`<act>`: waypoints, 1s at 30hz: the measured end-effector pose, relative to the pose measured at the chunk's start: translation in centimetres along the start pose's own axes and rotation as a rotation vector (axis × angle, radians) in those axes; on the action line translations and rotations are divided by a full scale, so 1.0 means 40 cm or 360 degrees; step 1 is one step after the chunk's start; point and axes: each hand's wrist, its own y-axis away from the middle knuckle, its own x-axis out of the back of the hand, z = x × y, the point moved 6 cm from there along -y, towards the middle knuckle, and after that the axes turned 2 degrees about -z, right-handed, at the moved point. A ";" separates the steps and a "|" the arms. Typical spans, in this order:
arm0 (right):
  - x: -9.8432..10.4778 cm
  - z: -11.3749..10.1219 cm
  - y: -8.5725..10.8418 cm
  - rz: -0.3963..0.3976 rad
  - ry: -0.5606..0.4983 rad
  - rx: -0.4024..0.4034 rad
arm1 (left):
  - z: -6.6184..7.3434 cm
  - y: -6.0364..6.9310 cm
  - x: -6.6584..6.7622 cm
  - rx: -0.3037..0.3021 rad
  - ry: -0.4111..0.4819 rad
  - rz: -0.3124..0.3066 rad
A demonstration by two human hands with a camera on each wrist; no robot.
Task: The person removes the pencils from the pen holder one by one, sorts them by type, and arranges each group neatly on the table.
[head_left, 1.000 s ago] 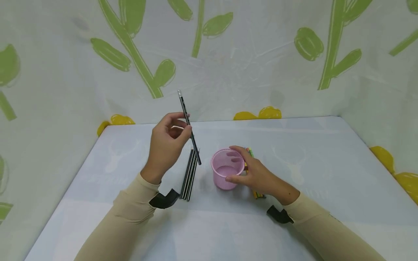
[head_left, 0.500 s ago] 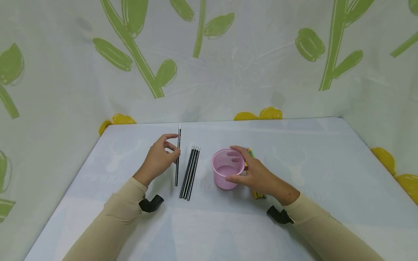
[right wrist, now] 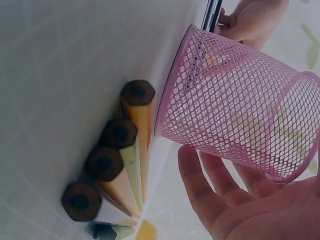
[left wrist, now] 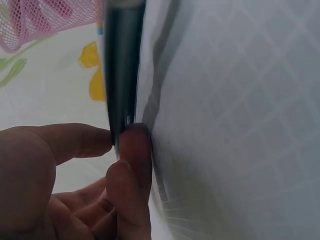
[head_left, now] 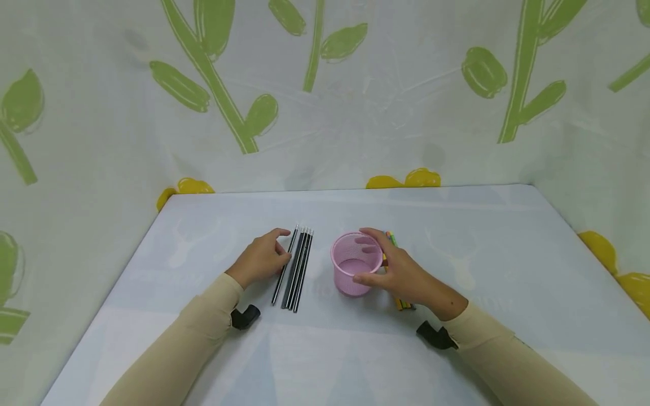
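In the head view my left hand [head_left: 260,258] pinches a black pencil [head_left: 277,290] that lies just left of a row of similar black pencils [head_left: 297,282]. Close up in the left wrist view, the thumb and fingers meet at the dark pencil shafts [left wrist: 122,70], which are blurred. My right hand [head_left: 408,276] holds the pink mesh pencil cup [head_left: 350,283], its thumb on the near side and fingers round the far side. The cup stands upright with nothing inside. In the right wrist view, fingers touch the mesh wall [right wrist: 225,105].
Several colored pencils [right wrist: 140,107] lie right of the cup, partly hidden under my right hand in the head view. The white table [head_left: 487,242] meets a wall [head_left: 406,113] printed with green leaves at the back.
My left hand has brought the black pencil down from the air, first upright left of the row, then right against it on the table. The right hand stays on the cup.
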 end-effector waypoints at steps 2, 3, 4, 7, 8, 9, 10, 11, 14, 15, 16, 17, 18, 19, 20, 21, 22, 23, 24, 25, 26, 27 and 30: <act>0.004 0.003 0.005 0.0016 0.0010 -0.0021 | 0.010 -0.007 -0.006 -0.0029 -0.0035 -0.0023; 0.007 0.005 0.008 0.0026 0.0014 -0.0033 | 0.015 -0.011 -0.010 -0.0044 -0.0049 -0.0034; 0.010 0.008 0.012 0.0036 0.0014 -0.0046 | 0.021 -0.015 -0.013 -0.0058 -0.0065 -0.0043; 0.015 0.014 0.021 0.0062 0.0006 -0.0071 | 0.035 -0.024 -0.020 -0.0085 -0.0125 -0.0056; 0.015 0.015 0.022 0.0064 0.0003 -0.0070 | 0.038 -0.024 -0.021 -0.0084 -0.0143 -0.0061; 0.015 0.015 0.022 0.0063 -0.0002 -0.0059 | 0.040 -0.024 -0.021 -0.0078 -0.0161 -0.0062; 0.015 0.015 0.022 0.0060 -0.0007 -0.0051 | 0.041 -0.023 -0.021 -0.0070 -0.0176 -0.0060; 0.015 0.015 0.021 0.0059 -0.0003 -0.0042 | 0.042 -0.021 -0.021 -0.0062 -0.0186 -0.0057; 0.014 0.013 0.017 0.0052 0.0004 -0.0023 | 0.043 -0.018 -0.021 -0.0050 -0.0214 -0.0054; 0.014 0.012 0.015 0.0051 0.0003 -0.0011 | 0.043 -0.018 -0.020 -0.0044 -0.0223 -0.0055; 0.013 0.011 0.013 0.0050 0.0008 -0.0005 | 0.043 -0.018 -0.020 -0.0042 -0.0236 -0.0054; 0.013 0.010 0.012 0.0051 0.0011 0.0001 | 0.043 -0.019 -0.020 -0.0040 -0.0251 -0.0054; 0.013 0.010 0.011 0.0051 0.0010 0.0003 | 0.043 -0.020 -0.020 -0.0041 -0.0266 -0.0054; 0.013 0.010 0.011 0.0053 0.0018 0.0004 | 0.045 -0.021 -0.020 -0.0042 -0.0276 -0.0056; 0.014 0.011 0.012 0.0053 0.0027 -0.0001 | 0.047 -0.021 -0.020 -0.0044 -0.0287 -0.0058; 0.015 0.011 0.014 0.0051 0.0025 -0.0010 | 0.050 -0.021 -0.021 -0.0047 -0.0296 -0.0056; 0.017 0.012 0.017 0.0050 0.0031 -0.0025 | 0.055 -0.021 -0.021 -0.0056 -0.0307 -0.0050; 0.019 0.014 0.021 0.0045 0.0038 -0.0040 | 0.061 -0.020 -0.019 -0.0068 -0.0317 -0.0035; 0.024 0.014 0.026 0.0037 0.0039 -0.0048 | 0.067 -0.019 -0.016 -0.0086 -0.0325 -0.0006; 0.030 0.013 0.031 0.0030 0.0046 -0.0052 | 0.073 -0.017 -0.011 -0.0109 -0.0330 0.0038; 0.039 0.012 0.036 0.0025 0.0052 -0.0051 | 0.080 -0.015 -0.004 -0.0135 -0.0341 0.0097; 0.050 0.010 0.040 0.0024 0.0065 -0.0045 | 0.085 -0.011 0.007 -0.0162 -0.0348 0.0171; 0.100 0.006 0.050 0.0077 0.0227 -0.0041 | 0.095 0.006 0.049 -0.0265 -0.0425 0.0426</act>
